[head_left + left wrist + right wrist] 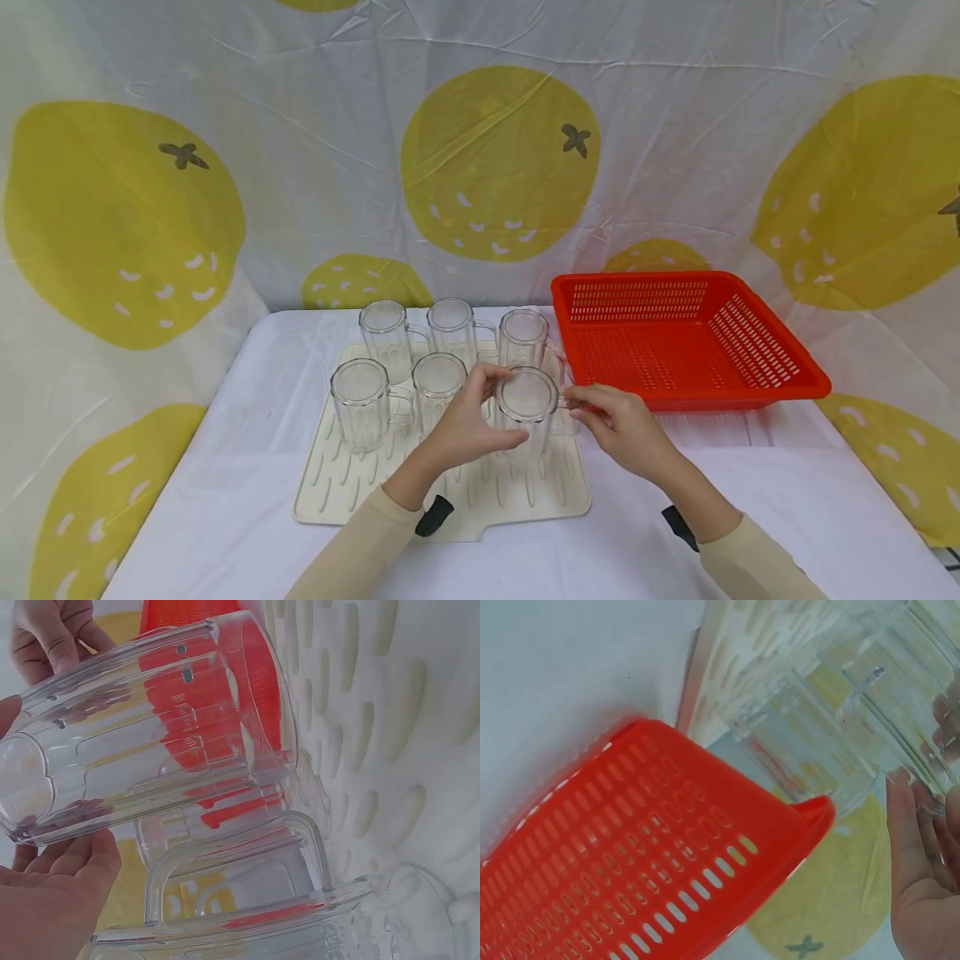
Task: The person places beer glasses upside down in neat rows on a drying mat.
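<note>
A clear glass mug (pixel 527 400) is upside down at the front right of a cream drying mat (pixel 450 508). My left hand (pixel 467 425) grips it around the base end, thumb in front and fingers behind. At its right side, my right hand (pixel 622 429) pinches the mug's handle. In the left wrist view, the rim end of this mug (pixel 202 727) is close to the mat's ridges; whether it touches them I cannot tell. Several matching mugs stand upside down on the mat, including a front middle one (pixel 438 379) partly hidden behind my left hand and a back right one (pixel 523 329).
A red plastic basket (pixel 795 379) with slotted walls sits right of the mat, close to my right hand. White cloth (pixel 247 467) covers the table. Behind it hangs a white curtain (pixel 322 167) printed with yellow lemons.
</note>
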The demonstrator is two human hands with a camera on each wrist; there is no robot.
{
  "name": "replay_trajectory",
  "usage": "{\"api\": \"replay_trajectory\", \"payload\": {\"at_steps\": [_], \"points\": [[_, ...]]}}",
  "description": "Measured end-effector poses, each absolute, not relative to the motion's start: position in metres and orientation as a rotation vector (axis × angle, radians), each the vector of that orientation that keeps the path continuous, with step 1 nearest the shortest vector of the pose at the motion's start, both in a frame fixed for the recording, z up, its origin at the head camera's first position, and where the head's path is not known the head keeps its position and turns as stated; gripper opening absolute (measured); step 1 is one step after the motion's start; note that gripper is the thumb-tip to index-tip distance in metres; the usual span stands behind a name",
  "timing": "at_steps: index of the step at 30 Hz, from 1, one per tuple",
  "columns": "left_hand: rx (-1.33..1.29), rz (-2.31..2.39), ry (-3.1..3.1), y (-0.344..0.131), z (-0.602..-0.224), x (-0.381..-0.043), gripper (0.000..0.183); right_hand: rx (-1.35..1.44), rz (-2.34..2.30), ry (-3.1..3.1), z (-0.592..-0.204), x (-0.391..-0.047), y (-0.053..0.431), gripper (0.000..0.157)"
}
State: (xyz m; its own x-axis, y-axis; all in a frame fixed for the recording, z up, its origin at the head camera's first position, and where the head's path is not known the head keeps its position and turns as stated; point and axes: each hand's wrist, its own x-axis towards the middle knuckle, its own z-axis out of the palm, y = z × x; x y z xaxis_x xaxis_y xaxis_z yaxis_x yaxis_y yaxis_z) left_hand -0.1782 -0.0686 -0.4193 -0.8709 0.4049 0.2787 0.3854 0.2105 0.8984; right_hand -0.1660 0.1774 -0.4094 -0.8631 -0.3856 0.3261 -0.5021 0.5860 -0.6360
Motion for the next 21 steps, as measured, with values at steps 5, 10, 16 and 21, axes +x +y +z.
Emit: {"api": "replay_trajectory", "payload": {"at_steps": [5, 10, 16, 21], "points": [[0.753, 1.766, 2.450, -0.065, -0.420, -0.183, 0.064, 0.726, 1.115, -2.663, -0.412, -0.170, 0.177, 0.031], [0.781, 1.770, 2.439, -0.064, -0.420, -0.186, 0.065, 0.729, 1.122, -2.649, -0.415, -0.173, 0.177, 0.031], [0.817, 1.769, 2.429, -0.062, -0.421, -0.192, 0.066, 0.712, 1.133, -2.650, -0.419, -0.177, 0.175, 0.032], [0.798, 1.765, 2.444, -0.061, -0.421, -0.194, 0.065, 0.678, 1.117, -2.662, -0.422, -0.181, 0.173, 0.032]]}}
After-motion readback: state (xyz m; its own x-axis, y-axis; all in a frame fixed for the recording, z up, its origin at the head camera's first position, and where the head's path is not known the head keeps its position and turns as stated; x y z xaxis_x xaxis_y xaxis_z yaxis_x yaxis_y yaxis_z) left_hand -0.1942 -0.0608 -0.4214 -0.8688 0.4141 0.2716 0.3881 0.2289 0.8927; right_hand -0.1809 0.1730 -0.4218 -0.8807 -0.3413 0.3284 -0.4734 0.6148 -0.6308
